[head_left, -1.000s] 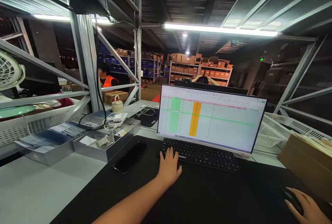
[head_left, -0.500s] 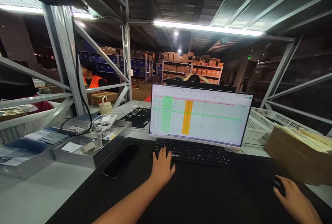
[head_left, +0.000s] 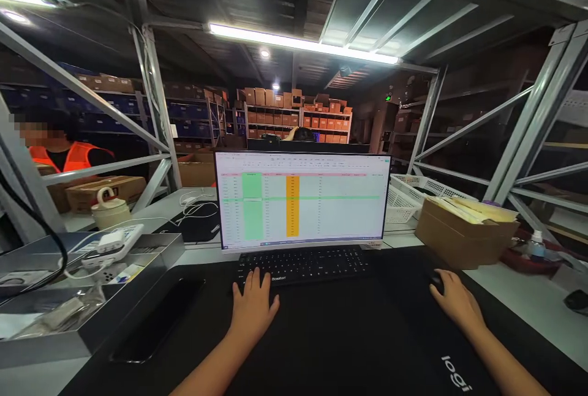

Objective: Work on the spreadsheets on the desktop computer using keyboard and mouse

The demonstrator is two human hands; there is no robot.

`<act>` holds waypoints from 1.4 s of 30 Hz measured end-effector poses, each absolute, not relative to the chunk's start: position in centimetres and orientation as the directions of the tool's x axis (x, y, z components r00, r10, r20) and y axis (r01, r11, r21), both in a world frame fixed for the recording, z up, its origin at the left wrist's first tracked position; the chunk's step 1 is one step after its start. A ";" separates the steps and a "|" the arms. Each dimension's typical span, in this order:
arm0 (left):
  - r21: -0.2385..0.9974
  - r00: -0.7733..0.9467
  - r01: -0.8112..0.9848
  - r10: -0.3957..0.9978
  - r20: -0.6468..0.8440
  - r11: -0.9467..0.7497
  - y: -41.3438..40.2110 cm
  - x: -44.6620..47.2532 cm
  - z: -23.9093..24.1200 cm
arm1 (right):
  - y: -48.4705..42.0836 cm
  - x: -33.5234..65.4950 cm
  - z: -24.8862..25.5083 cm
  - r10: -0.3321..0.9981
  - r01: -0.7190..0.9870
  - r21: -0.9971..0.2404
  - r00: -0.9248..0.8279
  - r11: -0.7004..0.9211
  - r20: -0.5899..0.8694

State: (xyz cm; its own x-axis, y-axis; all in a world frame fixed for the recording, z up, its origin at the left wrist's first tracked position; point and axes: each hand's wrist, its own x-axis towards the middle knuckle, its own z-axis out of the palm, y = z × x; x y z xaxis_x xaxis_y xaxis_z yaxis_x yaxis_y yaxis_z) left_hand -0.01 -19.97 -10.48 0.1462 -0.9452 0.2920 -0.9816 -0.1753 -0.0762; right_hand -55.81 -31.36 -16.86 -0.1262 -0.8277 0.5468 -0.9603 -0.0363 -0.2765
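Note:
My left hand [head_left: 251, 307] lies with spread fingers at the lower left of a black keyboard [head_left: 316, 262], its fingertips on the keys. Off to the right, my right hand [head_left: 458, 303] is curved over a dark computer mouse [head_left: 436, 283], mostly covered by the fingers. Both rest over a black desk mat [head_left: 349, 335] with white lettering. Behind the keyboard stands a monitor [head_left: 344, 206] showing a spreadsheet with a green column, an orange column and one green row. A black phone [head_left: 158, 322] lies flat left of my left hand.
Grey trays [head_left: 87, 322] with small items and a white power strip [head_left: 114, 246] are at left, near a cream lidded cup [head_left: 110, 209]. A cardboard box [head_left: 452, 240] of papers and white baskets [head_left: 402, 203] stand right. Beyond the metal frame, a person in an orange vest [head_left: 78, 156] is visible.
The view has turned to the right, so the desk and monitor appear further left. My left hand stays at the keyboard and my right hand stays on the mouse. The spreadsheet looks the same.

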 end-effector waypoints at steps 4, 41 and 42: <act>-0.079 0.143 -0.982 -0.947 0.287 -0.172 -19.9 -0.1 -10.3 | -31.1 -55.8 -16.7 -0.839 -0.962 -0.274 -0.138 -0.014 0.527; -0.004 0.172 -0.984 -0.951 0.259 -0.179 -19.4 -0.3 -9.7 | -32.5 -56.2 -17.8 -0.838 -0.938 -0.307 -0.035 -0.160 0.545; 0.000 0.172 -0.984 -0.951 0.258 -0.178 -19.3 -0.4 -9.7 | -32.5 -56.3 -17.9 -0.842 -0.936 -0.311 -0.031 -0.165 0.538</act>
State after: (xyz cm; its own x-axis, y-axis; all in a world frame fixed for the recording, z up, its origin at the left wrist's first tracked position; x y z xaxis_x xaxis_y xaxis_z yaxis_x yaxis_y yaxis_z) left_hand -0.36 -19.35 -9.72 0.1719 -0.9508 0.2577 -0.9840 -0.1780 0.0000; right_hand -56.26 -32.54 -17.86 -0.0309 -0.8424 0.5380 -0.9359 -0.1647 -0.3115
